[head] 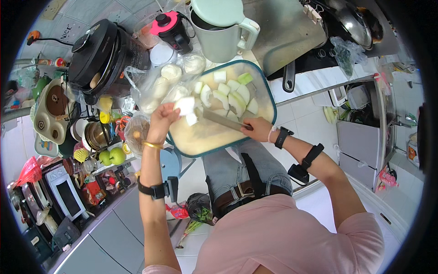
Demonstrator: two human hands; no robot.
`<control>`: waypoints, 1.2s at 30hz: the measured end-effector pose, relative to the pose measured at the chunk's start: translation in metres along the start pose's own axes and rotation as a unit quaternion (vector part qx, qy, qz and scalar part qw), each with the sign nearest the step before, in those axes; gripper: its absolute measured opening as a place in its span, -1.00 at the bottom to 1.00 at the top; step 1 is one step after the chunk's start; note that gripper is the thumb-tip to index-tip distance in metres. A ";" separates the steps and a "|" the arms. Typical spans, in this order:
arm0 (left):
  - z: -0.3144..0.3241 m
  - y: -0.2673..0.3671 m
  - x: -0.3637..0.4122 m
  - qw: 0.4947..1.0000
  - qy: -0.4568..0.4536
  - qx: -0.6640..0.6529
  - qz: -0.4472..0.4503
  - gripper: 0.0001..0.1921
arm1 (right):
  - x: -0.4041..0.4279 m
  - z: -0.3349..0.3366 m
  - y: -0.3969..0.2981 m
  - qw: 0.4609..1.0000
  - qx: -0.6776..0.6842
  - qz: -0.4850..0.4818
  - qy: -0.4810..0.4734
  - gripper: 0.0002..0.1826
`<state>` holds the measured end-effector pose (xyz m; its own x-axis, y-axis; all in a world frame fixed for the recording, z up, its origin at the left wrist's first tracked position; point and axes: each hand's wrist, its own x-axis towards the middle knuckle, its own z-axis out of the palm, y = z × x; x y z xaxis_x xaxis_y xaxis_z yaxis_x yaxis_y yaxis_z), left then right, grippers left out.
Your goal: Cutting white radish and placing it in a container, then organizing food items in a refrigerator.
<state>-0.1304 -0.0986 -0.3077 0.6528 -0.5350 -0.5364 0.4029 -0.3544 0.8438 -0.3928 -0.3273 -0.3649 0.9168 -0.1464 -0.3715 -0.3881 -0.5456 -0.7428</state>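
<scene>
A cutting board [202, 140] with a dark green rim lies before me, its surface pale yellow. My left hand [162, 120], at the board's left side, pinches a white chunk of what looks like winter melon [185, 105] between thumb and fingers. Just below that chunk, a smaller white piece [191, 119] rests near the knife tip. In my right hand [259, 128] is the handle of a kitchen knife [224, 120], its blade pointing left across the board. Beyond the blade, several pale green melon pieces [236, 99] lie in a loose heap, one still with greener flesh [245, 78].
Behind the board stand a light green pitcher [219, 41] and a pink-lidded black appliance [172, 30]. A plastic bag of white buns [164, 84] touches the board's left side. Farther left is a black electric cooker [99, 58]. A stove [308, 65] with a pan handle [289, 77] lies right.
</scene>
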 end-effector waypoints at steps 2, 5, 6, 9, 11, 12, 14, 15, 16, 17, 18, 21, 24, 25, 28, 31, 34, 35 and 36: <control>-0.009 -0.011 -0.015 0.998 -0.057 0.012 -0.031 -0.67 | 0.001 -0.013 0.001 0.999 0.025 0.014 0.018 -0.69; 0.012 -0.048 -0.032 0.990 -0.123 0.040 -0.056 -0.65 | 0.002 -0.022 0.009 0.998 0.040 0.019 0.049 -0.65; 0.024 -0.072 -0.031 0.991 -0.108 0.032 -0.069 -0.65 | 0.001 -0.025 0.005 0.998 0.025 0.025 0.042 -0.66; 0.069 -0.135 -0.020 0.995 -0.021 -0.030 -0.093 -0.64 | -0.003 -0.032 -0.012 0.999 -0.001 0.020 0.040 -0.69; 0.082 -0.154 -0.014 0.995 0.012 -0.070 -0.068 -0.67 | -0.012 -0.032 -0.022 0.999 -0.011 0.013 0.041 -0.70; 0.087 -0.153 -0.009 0.997 0.051 0.001 -0.057 -0.72 | -0.016 -0.033 -0.025 0.998 -0.040 0.006 0.043 -0.72; 0.095 -0.153 -0.005 0.985 0.117 0.121 -0.034 -0.76 | -0.023 -0.034 -0.031 0.994 -0.095 -0.027 0.047 -0.79; 0.099 -0.147 -0.005 0.985 0.116 0.119 -0.034 -0.76 | -0.025 -0.034 -0.030 0.994 -0.098 -0.027 0.046 -0.79; 0.103 -0.141 -0.004 0.980 0.135 0.146 -0.020 -0.73 | -0.027 -0.033 -0.030 0.992 -0.115 -0.022 0.042 -0.80; 0.106 -0.135 -0.005 0.973 0.154 0.173 -0.006 -0.71 | -0.028 -0.032 -0.029 0.990 -0.132 -0.018 0.038 -0.80; 0.106 -0.133 -0.004 0.973 0.155 0.171 -0.006 -0.71 | -0.028 -0.030 -0.029 0.990 -0.134 -0.019 0.037 -0.80; 0.105 -0.130 -0.004 0.963 0.188 0.194 -0.019 -0.67 | -0.027 -0.022 -0.028 0.989 -0.143 -0.027 0.041 -0.81; 0.105 -0.130 -0.005 0.961 0.199 0.191 -0.018 -0.66 | -0.027 -0.014 -0.030 0.986 -0.161 -0.007 0.029 -0.82; 0.106 -0.130 -0.006 0.960 0.203 0.192 -0.013 -0.66 | -0.026 -0.010 -0.031 0.985 -0.169 0.007 0.027 -0.82; 0.107 -0.131 -0.005 0.961 0.210 0.181 -0.009 -0.67 | -0.018 0.005 -0.032 0.982 -0.184 0.019 0.027 -0.83; 0.107 -0.136 -0.004 0.964 0.215 0.159 -0.007 -0.69 | -0.003 0.011 -0.025 0.984 -0.176 0.003 0.036 -0.82; 0.110 -0.135 -0.004 0.966 0.207 0.157 -0.010 -0.71 | 0.000 0.002 -0.017 0.992 -0.114 0.016 0.047 -0.79; 0.112 -0.133 -0.004 0.965 0.201 0.166 -0.011 -0.73 | -0.004 0.002 -0.017 0.992 -0.114 0.019 0.048 -0.79; 0.108 -0.136 -0.003 0.965 0.203 0.166 -0.011 -0.73 | -0.007 -0.004 -0.027 0.991 -0.125 0.011 0.049 -0.80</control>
<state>-0.2568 -0.1317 -0.4222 0.8710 -0.2041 -0.4468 0.2357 -0.6244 0.7447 -0.3881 -0.3152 -0.3402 0.9181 -0.2322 -0.3213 -0.3833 -0.7267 -0.5701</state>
